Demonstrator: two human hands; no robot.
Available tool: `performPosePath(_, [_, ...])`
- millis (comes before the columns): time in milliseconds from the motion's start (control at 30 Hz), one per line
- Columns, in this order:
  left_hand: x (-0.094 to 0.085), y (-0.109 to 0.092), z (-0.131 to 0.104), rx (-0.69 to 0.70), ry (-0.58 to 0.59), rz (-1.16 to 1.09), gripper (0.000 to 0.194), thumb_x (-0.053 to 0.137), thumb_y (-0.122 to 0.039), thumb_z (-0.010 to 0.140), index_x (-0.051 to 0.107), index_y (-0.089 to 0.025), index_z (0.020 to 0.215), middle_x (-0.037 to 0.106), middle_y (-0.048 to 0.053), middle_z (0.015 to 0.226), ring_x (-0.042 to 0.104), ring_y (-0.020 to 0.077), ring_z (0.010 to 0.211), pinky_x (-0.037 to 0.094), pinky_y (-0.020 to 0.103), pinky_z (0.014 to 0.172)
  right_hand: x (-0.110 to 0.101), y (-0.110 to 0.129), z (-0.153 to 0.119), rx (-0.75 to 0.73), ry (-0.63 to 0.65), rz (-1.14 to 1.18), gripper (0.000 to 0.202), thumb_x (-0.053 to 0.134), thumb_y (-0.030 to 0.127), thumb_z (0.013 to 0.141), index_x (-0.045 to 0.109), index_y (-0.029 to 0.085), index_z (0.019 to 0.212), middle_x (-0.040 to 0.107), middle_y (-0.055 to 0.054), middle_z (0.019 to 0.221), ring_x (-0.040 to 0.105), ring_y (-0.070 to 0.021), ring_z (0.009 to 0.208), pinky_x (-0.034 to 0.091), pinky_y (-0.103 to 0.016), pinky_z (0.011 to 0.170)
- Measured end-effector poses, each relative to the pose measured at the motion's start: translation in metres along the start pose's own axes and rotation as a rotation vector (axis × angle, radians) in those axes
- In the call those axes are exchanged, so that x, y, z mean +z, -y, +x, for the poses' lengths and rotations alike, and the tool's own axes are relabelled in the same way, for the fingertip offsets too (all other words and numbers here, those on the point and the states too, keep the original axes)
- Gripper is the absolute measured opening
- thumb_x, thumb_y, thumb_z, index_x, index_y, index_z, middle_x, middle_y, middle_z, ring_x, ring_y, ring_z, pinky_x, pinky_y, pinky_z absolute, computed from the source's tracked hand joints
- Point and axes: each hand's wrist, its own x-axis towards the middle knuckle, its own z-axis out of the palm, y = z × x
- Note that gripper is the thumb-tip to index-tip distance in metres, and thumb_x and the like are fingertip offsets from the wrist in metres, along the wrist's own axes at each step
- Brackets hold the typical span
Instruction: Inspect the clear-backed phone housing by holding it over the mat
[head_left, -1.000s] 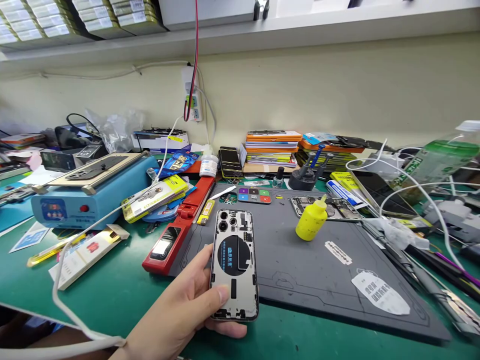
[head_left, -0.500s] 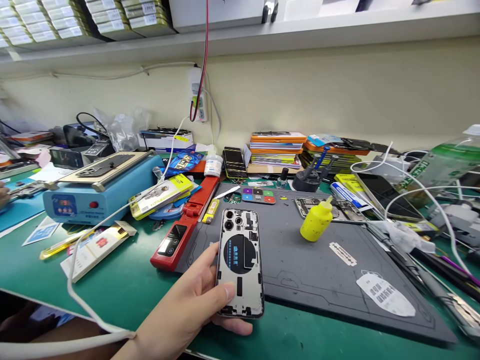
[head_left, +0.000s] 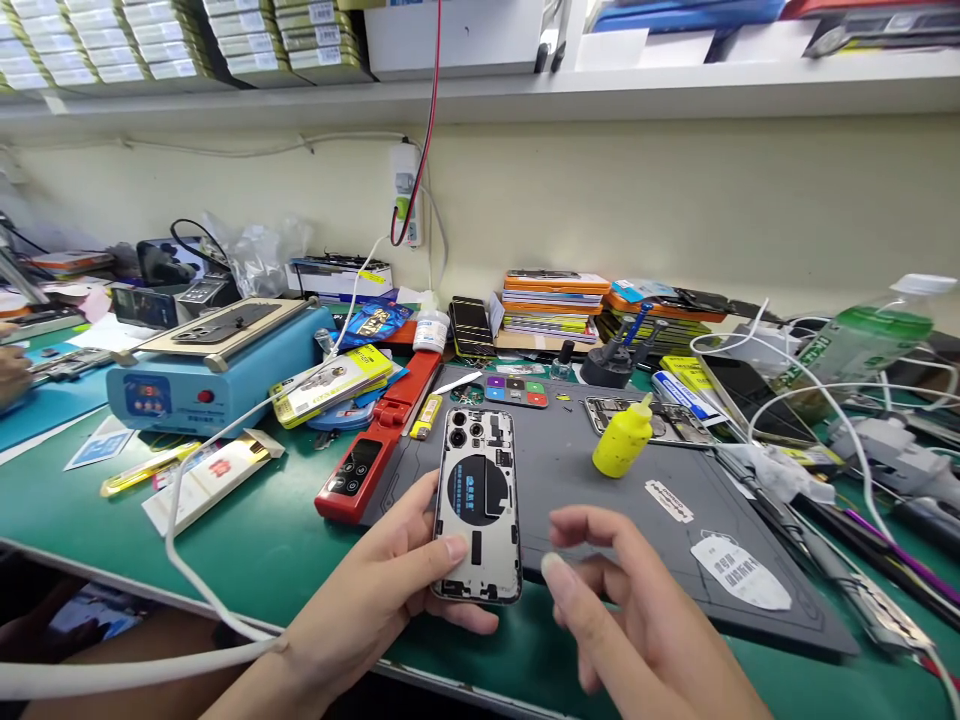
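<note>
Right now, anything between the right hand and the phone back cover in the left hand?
Nothing visible. The right hand hovers just right of the back cover, which the left hand holds above the mat; only open air lies between them.

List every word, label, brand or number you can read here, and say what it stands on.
None can be read for certain.
Phone back panel in the left hand: blue print on its black disc, too small.
White sticker on the grey mat: blurred.
Blue machine: red display digits, unclear.
Yellow-edged pack: unreadable.
Right hand holds nothing.
</note>
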Motion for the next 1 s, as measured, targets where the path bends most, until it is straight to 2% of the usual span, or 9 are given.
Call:
performPosePath(67, [-0.001,-0.001,-0.001,0.014,0.010,-0.029,0.050,0.059,-0.019,0.094,0.044,-0.025,0.141,0.065,0.013,0.126,0.069,0.0233,0.100,0.064,0.029,0.069,0.002,0.004,0.013,0.025,0.034,0.085,0.052,0.055,0.063,0.091,0.043,0.029,0.129,0.066,-0.004,0.103,0.067,-0.0183,0.084,0.057,-0.026,0.073])
performPosePath(133, [-0.001,-0.002,-0.003,0.013,0.014,-0.060,0.050,0.059,-0.017,0.092,0.046,-0.025,0.140,0.067,0.013,0.122,0.070,0.0221,0.096,0.064,0.029,0.066,0.003,0.008,0.021,0.020,0.093,0.200,0.052,0.061,0.058,0.091,0.044,0.029,0.130,0.061,-0.006,0.125,0.062,-0.0201,0.112,0.054,-0.028,0.093])
performPosePath(233, [-0.002,-0.004,-0.005,0.000,0.030,-0.086,0.048,0.058,-0.014,0.091,0.050,-0.024,0.138,0.068,0.011,0.117,0.069,0.0202,0.092,0.064,0.031,0.068,0.006,0.015,0.029,-0.001,0.242,0.333,0.048,0.066,0.047,0.091,0.048,0.028,0.131,0.054,-0.006,0.140,0.053,-0.0197,0.127,0.048,-0.030,0.104])
performPosePath(300, [-0.004,-0.005,-0.005,0.004,0.043,-0.119,0.046,0.056,-0.015,0.091,0.052,-0.023,0.136,0.067,0.011,0.118,0.068,0.0219,0.094,0.063,0.034,0.071,0.008,0.017,0.034,0.019,0.308,0.395,0.049,0.070,0.042,0.090,0.049,0.028,0.132,0.055,-0.006,0.139,0.057,-0.0203,0.124,0.051,-0.032,0.100])
performPosePath(367, [-0.006,-0.005,-0.005,0.010,0.067,-0.178,0.044,0.051,-0.019,0.093,0.053,-0.023,0.136,0.066,0.012,0.122,0.069,0.0257,0.097,0.063,0.038,0.074,0.009,0.019,0.037,0.063,0.333,0.437,0.053,0.073,0.038,0.087,0.049,0.028,0.133,0.059,-0.007,0.135,0.063,-0.0217,0.114,0.057,-0.031,0.086])
performPosePath(467, [-0.011,-0.002,-0.003,0.013,0.108,-0.262,0.044,0.041,-0.024,0.095,0.052,-0.021,0.138,0.065,0.014,0.127,0.069,0.0300,0.102,0.062,0.041,0.074,0.011,0.019,0.038,0.103,0.340,0.459,0.054,0.076,0.034,0.084,0.051,0.026,0.131,0.063,-0.009,0.129,0.067,-0.0223,0.104,0.056,-0.025,0.067])
performPosePath(600, [-0.016,0.001,-0.002,0.021,0.163,-0.321,0.049,0.037,-0.022,0.095,0.050,-0.019,0.142,0.063,0.015,0.132,0.066,0.0326,0.109,0.062,0.044,0.078,0.012,0.019,0.037,0.101,0.341,0.515,0.051,0.074,0.030,0.086,0.052,0.023,0.131,0.062,-0.011,0.131,0.065,-0.0247,0.110,0.058,-0.029,0.073])
performPosePath(767, [-0.018,0.001,-0.002,0.015,0.191,-0.362,0.063,0.041,-0.011,0.081,0.048,-0.017,0.143,0.066,0.015,0.126,0.069,0.0278,0.100,0.060,0.046,0.082,0.011,0.019,0.039,0.111,0.358,0.542,0.051,0.075,0.030,0.085,0.053,0.022,0.131,0.063,-0.012,0.130,0.066,-0.0258,0.110,0.058,-0.028,0.072])
performPosePath(1000, [-0.018,-0.001,-0.004,0.005,0.191,-0.314,0.078,0.044,-0.006,0.067,0.047,-0.017,0.144,0.062,0.014,0.134,0.062,0.0345,0.116,0.060,0.047,0.084,0.010,0.017,0.038,0.122,0.345,0.541,0.051,0.074,0.030,0.086,0.052,0.022,0.131,0.062,-0.011,0.130,0.064,-0.0262,0.112,0.056,-0.028,0.072])
